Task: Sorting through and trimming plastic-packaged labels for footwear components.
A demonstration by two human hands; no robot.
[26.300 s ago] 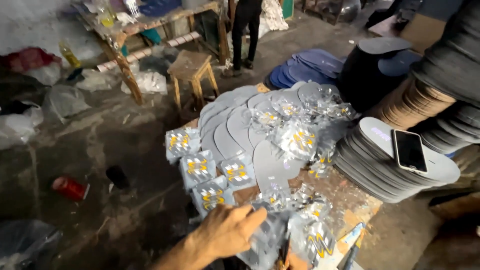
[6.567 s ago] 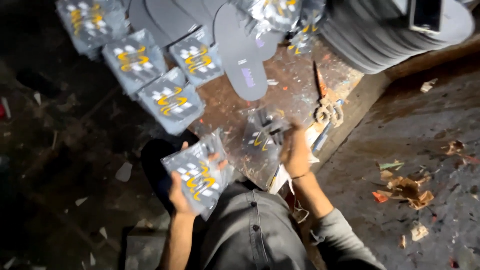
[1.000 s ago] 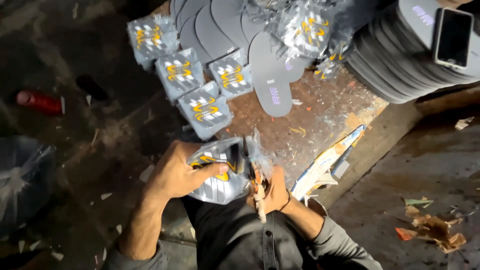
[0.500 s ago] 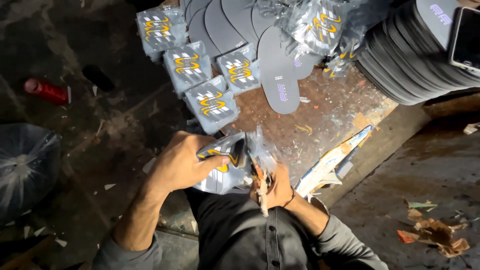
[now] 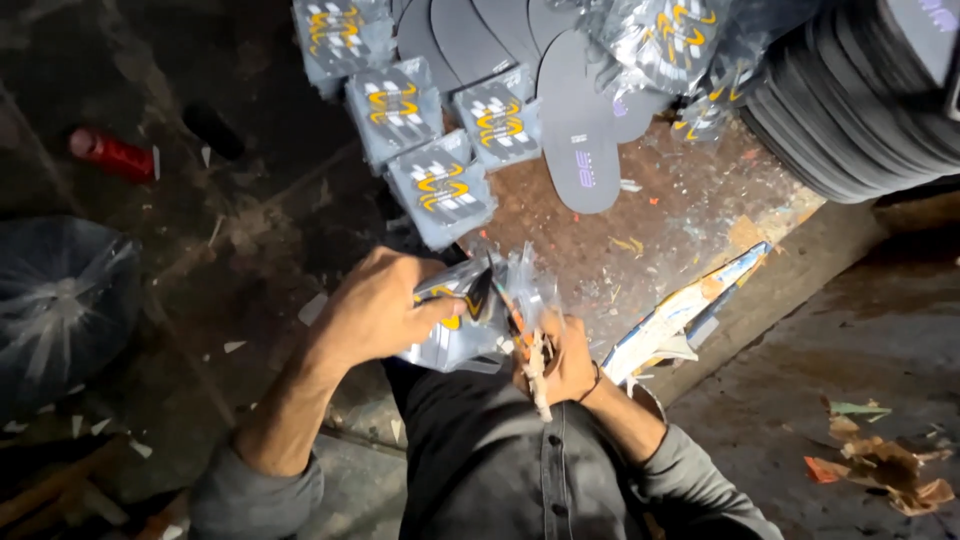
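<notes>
Stacked packets beyond held packet

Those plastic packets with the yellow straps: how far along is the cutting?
Uncertain. The left hand holds one clear packet while the right hand works scissors at its edge. Four closed packets lie on the bench beside grey soles; none looks opened yet.
</notes>
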